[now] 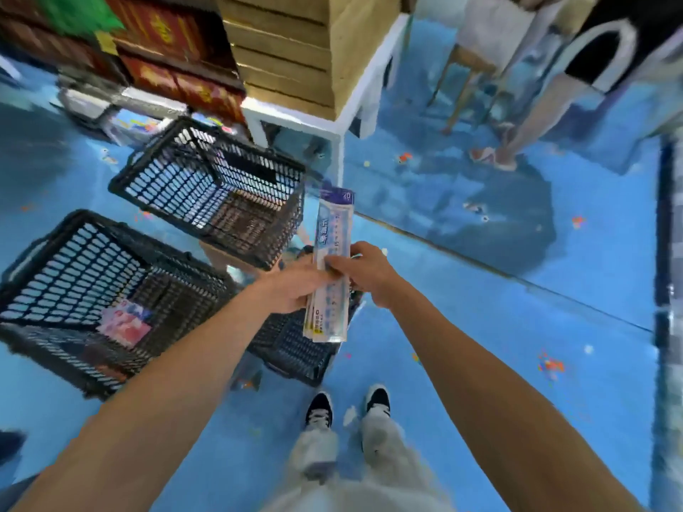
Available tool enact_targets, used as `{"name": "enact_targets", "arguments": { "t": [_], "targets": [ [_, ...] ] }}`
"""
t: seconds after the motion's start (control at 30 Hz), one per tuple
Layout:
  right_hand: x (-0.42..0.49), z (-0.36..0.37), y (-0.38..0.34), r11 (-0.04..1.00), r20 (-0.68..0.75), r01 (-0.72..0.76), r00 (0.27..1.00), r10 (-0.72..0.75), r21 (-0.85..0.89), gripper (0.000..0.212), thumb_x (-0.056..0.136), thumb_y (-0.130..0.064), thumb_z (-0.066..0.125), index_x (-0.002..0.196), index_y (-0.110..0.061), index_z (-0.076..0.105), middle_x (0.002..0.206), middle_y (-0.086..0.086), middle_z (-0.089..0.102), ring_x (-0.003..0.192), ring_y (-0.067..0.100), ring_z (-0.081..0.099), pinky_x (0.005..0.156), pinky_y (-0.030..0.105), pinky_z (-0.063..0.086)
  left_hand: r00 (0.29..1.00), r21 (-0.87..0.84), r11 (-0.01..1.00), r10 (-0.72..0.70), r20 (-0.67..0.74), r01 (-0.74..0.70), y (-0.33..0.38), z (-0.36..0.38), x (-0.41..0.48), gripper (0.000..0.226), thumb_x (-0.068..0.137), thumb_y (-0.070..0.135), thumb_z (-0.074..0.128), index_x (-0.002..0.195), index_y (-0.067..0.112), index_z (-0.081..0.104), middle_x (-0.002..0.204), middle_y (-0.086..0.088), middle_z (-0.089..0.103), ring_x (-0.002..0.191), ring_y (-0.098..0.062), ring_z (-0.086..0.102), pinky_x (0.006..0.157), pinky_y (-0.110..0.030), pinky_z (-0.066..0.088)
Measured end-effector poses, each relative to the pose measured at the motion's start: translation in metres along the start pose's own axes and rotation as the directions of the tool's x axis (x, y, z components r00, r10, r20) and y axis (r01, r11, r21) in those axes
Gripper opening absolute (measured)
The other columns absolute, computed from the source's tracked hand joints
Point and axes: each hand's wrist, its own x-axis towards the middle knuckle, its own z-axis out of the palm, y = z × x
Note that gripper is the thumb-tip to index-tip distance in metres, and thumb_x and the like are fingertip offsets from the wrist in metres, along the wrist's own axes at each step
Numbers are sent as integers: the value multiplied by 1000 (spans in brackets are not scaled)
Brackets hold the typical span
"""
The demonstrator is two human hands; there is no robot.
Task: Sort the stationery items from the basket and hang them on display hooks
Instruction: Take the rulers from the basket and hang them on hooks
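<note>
Holding a bundle of rulers (334, 230) out in front of you, you kept its long axis running away from your body, the blue header end pointing toward the white table (295, 116) and the near ends fanned slightly apart. Both bare forearms reached forward and met at the bundle. Your left hand (295, 288) gripped it from the left, fingers curled round its middle; your right hand (364, 273) pinched its right edge. The rulers were flat, long strips in clear glossy sleeves with blue print. They hung over a black plastic lattice basket (292, 349) on the blue floor (480, 327).
</note>
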Motion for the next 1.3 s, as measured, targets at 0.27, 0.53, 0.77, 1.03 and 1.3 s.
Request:
{"name": "enact_targets", "arguments": {
  "t": [0.27, 0.53, 0.77, 1.03, 1.3],
  "targets": [
    [-79, -130, 70, 953, -441, -29, 882, 166, 300, 25, 83, -24, 84, 77, -16, 62, 69, 1, 61, 57, 14, 53, 54, 25, 42, 934, 336, 942, -96, 345, -27, 21, 140, 71, 34, 96, 17, 73, 128, 11, 65, 119, -19, 73, 106, -34, 74, 90, -48, 61],
    [-205, -270, 164, 828, -667, 114, 658, 351, 549, 29, 89, -8, 76, 112, 8, 70, 101, 26, 71, 82, 26, 63, 80, 43, 57, 812, 515, 854, -252, 527, -70, -1, 370, 106, 32, 95, 20, 72, 126, 19, 66, 116, -12, 75, 108, -33, 71, 94, -49, 58],
    [-303, -370, 221, 771, -753, 227, 494, 436, 595, 19, 84, -27, 83, 93, -15, 72, 87, 5, 70, 77, 18, 64, 72, 37, 57, 684, 604, 774, -339, 646, -187, -29, 546, 102, 26, 94, 21, 76, 118, 26, 68, 104, -7, 74, 99, -27, 70, 80, -38, 56],
    [-377, -455, 261, 751, -793, 261, 249, 555, 607, 45, 71, -37, 88, 70, -16, 48, 68, 3, 48, 68, 24, 54, 59, 38, 47, 436, 595, 653, -415, 799, -468, -40, 700, 102, 35, 90, 2, 74, 117, 25, 72, 99, 2, 80, 93, -11, 76, 73, -24, 59],
    [-435, -558, 297, 748, -809, 384, -1, 587, 542, 31, 79, -29, 83, 78, -10, 59, 76, 5, 60, 74, 21, 59, 61, 34, 45, 247, 507, 623, -458, 854, -595, -47, 858, 120, 39, 68, 27, 82, 104, 41, 78, 105, 6, 80, 101, -11, 75, 77, -25, 60]
  ]
}}
